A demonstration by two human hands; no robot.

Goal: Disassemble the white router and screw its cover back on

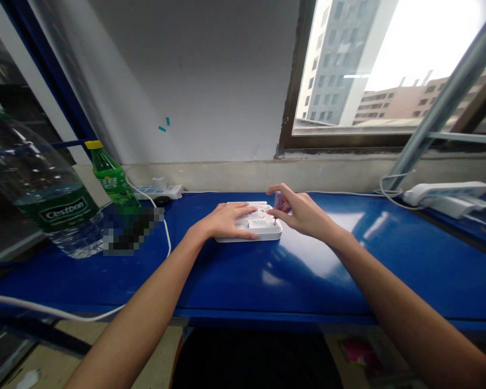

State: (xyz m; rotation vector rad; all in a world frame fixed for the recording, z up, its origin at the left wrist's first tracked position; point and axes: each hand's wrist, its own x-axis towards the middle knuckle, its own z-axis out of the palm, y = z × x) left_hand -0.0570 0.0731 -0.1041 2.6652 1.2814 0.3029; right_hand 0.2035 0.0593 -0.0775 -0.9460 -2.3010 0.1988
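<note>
While the left hand [230, 219] lay nearly flat across the white device [263, 235], its fingers extended and thumb apart, the right hand [302, 209] pinched a purple-handled screwdriver [277, 201] between bent fingers and thumb. The white device rested on the blue table [235, 281] in front of the person, the screwdriver's shaft pointing down at its right end; well to the left stood a green bottle [112, 181] and a larger clear bottle [60, 202].
</note>
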